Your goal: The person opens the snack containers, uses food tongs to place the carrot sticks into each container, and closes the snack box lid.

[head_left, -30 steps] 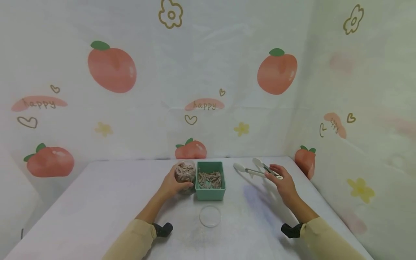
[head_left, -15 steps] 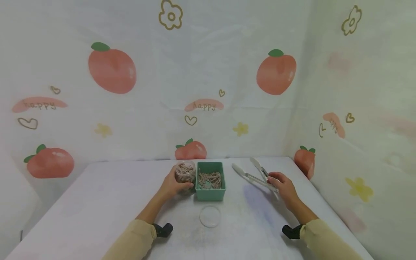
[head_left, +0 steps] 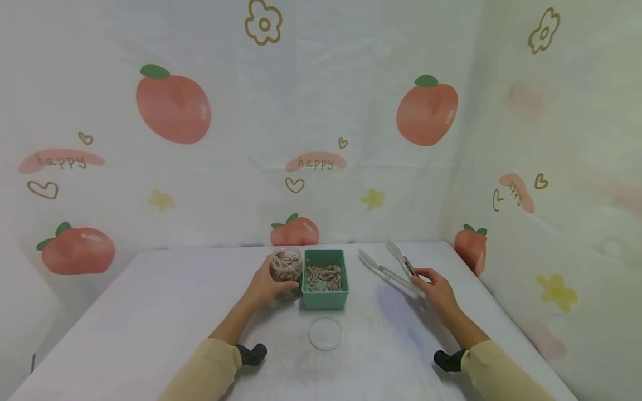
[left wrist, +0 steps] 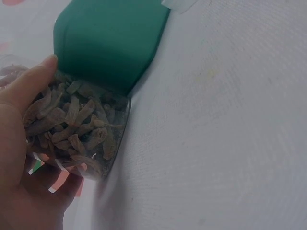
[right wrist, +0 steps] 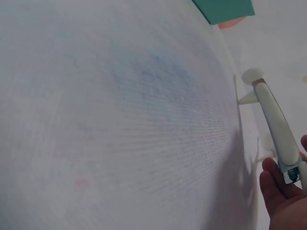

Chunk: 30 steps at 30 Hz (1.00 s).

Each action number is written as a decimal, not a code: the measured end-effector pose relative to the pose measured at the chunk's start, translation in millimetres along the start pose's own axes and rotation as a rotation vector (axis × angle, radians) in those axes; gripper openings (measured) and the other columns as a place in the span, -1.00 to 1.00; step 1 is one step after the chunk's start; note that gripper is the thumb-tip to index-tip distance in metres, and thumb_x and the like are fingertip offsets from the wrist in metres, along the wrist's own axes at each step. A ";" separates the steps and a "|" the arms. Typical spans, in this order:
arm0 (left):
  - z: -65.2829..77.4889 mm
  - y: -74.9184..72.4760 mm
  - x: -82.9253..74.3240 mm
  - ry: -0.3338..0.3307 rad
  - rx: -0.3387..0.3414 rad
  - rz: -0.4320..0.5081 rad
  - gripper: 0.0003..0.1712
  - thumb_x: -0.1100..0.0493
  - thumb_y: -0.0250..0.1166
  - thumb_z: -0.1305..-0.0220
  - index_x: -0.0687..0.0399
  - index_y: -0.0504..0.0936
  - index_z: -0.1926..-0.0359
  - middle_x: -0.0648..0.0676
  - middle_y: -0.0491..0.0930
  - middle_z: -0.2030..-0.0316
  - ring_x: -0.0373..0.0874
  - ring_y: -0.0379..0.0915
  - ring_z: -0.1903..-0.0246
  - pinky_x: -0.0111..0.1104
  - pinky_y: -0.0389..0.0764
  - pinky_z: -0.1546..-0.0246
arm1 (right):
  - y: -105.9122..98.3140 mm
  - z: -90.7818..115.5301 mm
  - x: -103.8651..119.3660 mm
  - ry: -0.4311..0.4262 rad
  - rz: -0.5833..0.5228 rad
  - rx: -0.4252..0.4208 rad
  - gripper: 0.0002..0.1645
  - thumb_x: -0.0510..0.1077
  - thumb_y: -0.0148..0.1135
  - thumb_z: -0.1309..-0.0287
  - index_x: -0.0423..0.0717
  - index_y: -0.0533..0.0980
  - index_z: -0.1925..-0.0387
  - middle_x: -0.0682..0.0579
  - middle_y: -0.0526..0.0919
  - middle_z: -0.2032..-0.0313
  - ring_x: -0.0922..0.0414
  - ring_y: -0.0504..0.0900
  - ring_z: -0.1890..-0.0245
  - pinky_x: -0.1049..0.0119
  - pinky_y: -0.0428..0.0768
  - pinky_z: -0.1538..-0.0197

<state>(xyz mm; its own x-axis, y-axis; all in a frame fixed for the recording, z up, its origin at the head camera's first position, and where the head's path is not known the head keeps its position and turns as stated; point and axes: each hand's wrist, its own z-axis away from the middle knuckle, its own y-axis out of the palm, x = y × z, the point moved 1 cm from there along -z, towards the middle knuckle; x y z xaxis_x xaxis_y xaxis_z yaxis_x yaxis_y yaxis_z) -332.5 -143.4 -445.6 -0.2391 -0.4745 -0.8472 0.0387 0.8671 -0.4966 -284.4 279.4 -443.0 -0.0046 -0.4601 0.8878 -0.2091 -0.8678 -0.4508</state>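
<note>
The white cloth-covered bench carries a green rectangular plastic box of brown dried strips near its far edge. Touching the box's left wall stands a clear round plastic jar packed with the same strips; the left hand curls its fingers around it. Toward the far right corner, the right hand grips white plastic tongs, tips spread apart. A clear round lid lies nearer the front edge.

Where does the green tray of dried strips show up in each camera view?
Head: green tray at table centre, right of the jar.
Left wrist: top left, its wall behind the jar.
Right wrist: only a corner at the top edge.
Shared landmark: the white tongs.
</note>
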 end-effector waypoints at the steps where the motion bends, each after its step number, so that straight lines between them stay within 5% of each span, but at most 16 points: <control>1: 0.2 0.2 0.1 0.001 -0.001 0.001 0.18 -0.09 0.58 0.09 0.09 0.09 -0.45 0.26 0.36 -0.23 0.14 0.26 -0.24 0.06 0.28 -0.21 | -0.2 1.1 -0.2 0.004 0.008 0.002 -0.52 -0.03 0.17 -0.34 -0.25 0.46 -0.15 -0.25 0.46 -0.18 -0.08 0.46 0.00 0.19 0.39 0.12; 12: 0.7 0.0 -1.3 0.011 0.001 -0.007 0.17 -0.08 0.58 0.08 0.09 0.09 -0.45 0.27 0.36 -0.23 0.16 0.27 -0.23 0.07 0.29 -0.19 | 3.4 12.3 2.4 0.018 0.000 0.004 -0.54 -0.05 0.21 -0.31 -0.24 0.48 -0.13 -0.26 0.51 -0.12 -0.05 0.55 0.06 0.28 0.49 0.22; 19: 0.4 -0.6 0.4 0.010 0.004 -0.009 0.17 -0.07 0.57 0.05 0.10 0.07 -0.45 0.27 0.34 -0.25 0.16 0.25 -0.25 0.09 0.28 -0.20 | 4.1 12.9 5.3 0.022 0.013 0.004 -0.53 -0.04 0.17 -0.33 -0.25 0.47 -0.14 -0.26 0.48 -0.18 -0.12 0.47 -0.11 0.15 0.41 0.01; 30: -0.1 0.0 1.6 0.007 0.003 0.024 0.17 -0.06 0.58 0.08 0.08 0.09 -0.45 0.26 0.36 -0.23 0.15 0.26 -0.23 0.07 0.29 -0.19 | 6.0 12.7 15.2 -0.071 -0.019 -0.088 -0.63 -0.12 0.14 -0.35 -0.27 0.50 -0.08 -0.21 0.58 -0.06 -0.04 0.48 -0.08 0.22 0.42 0.01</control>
<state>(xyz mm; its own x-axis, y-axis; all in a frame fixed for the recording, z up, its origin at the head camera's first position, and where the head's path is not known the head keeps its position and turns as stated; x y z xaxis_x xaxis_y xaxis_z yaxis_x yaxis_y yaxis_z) -333.0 -144.1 -446.9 -0.2448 -0.4527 -0.8574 0.0470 0.8777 -0.4769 -273.3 264.8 -433.4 0.0691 -0.4587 0.8859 -0.2935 -0.8581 -0.4214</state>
